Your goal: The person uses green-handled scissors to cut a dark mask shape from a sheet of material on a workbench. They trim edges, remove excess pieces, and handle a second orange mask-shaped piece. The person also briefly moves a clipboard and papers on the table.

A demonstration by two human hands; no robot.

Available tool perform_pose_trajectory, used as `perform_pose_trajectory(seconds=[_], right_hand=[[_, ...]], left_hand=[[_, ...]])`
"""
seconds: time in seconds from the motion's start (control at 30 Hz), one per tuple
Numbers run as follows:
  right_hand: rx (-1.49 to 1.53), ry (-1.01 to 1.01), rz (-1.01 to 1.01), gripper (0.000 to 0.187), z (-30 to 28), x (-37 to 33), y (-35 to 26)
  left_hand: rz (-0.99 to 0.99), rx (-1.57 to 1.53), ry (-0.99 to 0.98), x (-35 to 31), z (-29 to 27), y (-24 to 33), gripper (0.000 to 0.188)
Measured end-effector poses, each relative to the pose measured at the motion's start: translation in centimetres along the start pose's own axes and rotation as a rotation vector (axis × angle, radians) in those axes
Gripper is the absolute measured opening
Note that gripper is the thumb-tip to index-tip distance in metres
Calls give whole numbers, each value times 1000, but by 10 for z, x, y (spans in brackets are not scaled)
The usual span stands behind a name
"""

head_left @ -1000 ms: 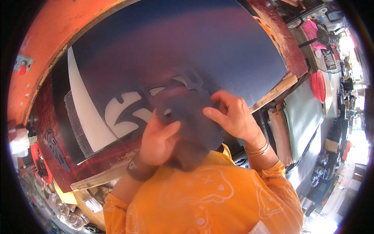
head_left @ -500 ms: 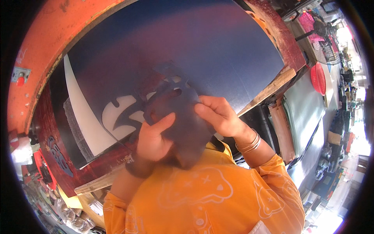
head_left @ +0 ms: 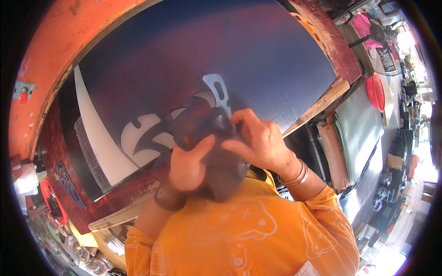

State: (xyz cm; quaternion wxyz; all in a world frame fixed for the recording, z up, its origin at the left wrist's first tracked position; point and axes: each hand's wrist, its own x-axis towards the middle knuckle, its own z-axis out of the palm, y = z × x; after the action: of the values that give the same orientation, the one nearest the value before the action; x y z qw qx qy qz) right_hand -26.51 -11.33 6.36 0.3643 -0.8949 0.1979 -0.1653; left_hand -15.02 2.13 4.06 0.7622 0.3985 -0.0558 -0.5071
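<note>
A dark, glossy, flexible cut-out piece (head_left: 202,126), partly smeared by motion, is bent over in front of my chest. My left hand (head_left: 189,165) is closed around it, with the thumb pressed on top. My right hand (head_left: 264,142) stands at its right side, thumb and index finger apart and the other fingers curled. Just beyond the index fingertip is a pale blue-grey slotted piece (head_left: 220,92); I cannot tell whether they touch. Underneath lies a large dark blue textured sheet (head_left: 184,55), with curved cut-outs showing white near its front edge.
White sheet material (head_left: 99,133) shows at the left beside the dark sheet. A worn red board (head_left: 106,204) with a wooden edge borders the work surface. An orange machine frame (head_left: 50,50) with a red button arches at left. Stacked sheets (head_left: 354,138), a red basket (head_left: 375,92) and a fan stand at right.
My right thumb and index finger have parted from the dark piece. The piece has folded over toward my left hand, and the pale slotted piece now shows beyond it.
</note>
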Motion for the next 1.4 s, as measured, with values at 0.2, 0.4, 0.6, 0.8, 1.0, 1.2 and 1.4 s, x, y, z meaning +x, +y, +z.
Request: perform_pose_trajectory(seconds=[0.2,0.4,0.6,0.8,1.0,1.2,1.4], right_hand=[[-154,-47,-184,33,5,17,-1],[-235,14,-530,22,11,19,-5],[-124,-30,-582,18,14,25,6],[374,-62,-97,21,1,31,14],[614,-429,325,36,-8,61,19],[776,-627,318,28,7,69,3],[372,-337,-48,18,22,60,9]], left_hand=[[57,73,24,3,2,2,30],[140,289,112,10,0,2,23],[79,222,10,17,-7,14,22],[-11,145,-19,14,-13,18,25],[54,309,21,7,-17,15,25],[-43,128,-43,10,-16,27,28],[-199,-124,-160,8,-18,33,40]])
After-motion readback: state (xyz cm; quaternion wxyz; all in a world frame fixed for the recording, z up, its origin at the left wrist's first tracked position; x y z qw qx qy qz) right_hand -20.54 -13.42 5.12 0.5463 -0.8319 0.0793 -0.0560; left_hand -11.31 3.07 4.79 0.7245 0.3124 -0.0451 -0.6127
